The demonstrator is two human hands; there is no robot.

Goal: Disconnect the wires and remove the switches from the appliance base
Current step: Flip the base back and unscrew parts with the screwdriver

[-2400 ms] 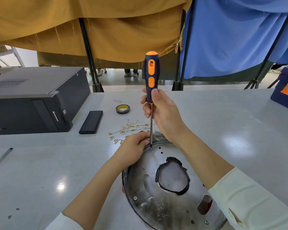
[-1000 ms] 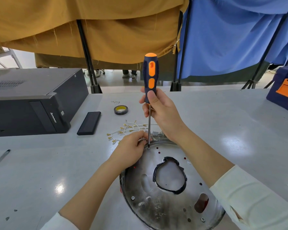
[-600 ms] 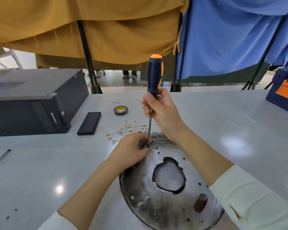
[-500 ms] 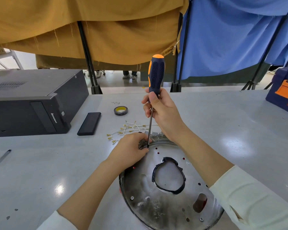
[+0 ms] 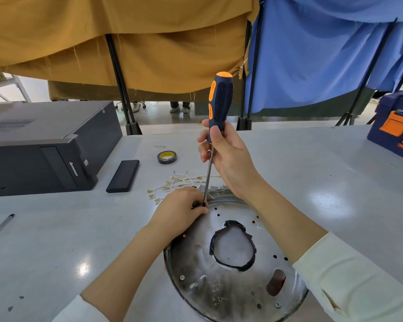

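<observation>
Head view, items on grey table (image 5: 312, 182):
- Appliance base (image 5: 233, 275): round metal disc, near edge, centre-right; taped oval hole in middle.
- Right hand (image 5: 228, 156): fingers curled round lower handle of screwdriver (image 5: 220, 101), held approx. upright; tip at base's far-left rim.
- Left hand (image 5: 182, 210): fingers curled, pinching small dark part at tip; part's identity unclear.
- Wires (image 5: 179, 182): loose white bundle w/ brass terminals, just beyond base.
- Tape roll (image 5: 167, 157), black slab (image 5: 123, 175): further back.
- PC tower (image 5: 44, 147): left edge.
- Toolbox (image 5: 396, 126): far right edge.
</observation>
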